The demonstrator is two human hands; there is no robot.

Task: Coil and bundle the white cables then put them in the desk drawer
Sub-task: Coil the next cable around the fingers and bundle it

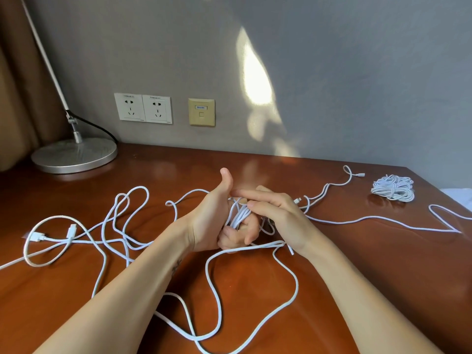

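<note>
Long white cables (pixel 112 226) sprawl in loose loops across the brown desk (pixel 332 277). My left hand (pixel 209 223) holds a small coil of white cable (pixel 238 215) wound round its curled fingers, thumb pointing up. My right hand (pixel 275 213) is just right of it, fingers curled over the coil and pinching a strand, index finger stretched toward the left thumb. A finished white bundle (pixel 393 187) lies at the far right of the desk. No drawer shows.
A desk lamp with a round silver base (pixel 74 155) stands at the back left. Two wall sockets (pixel 143 107) and a beige data port (pixel 201 112) sit on the grey wall. The desk's right edge (pixel 454 198) is close to the bundle.
</note>
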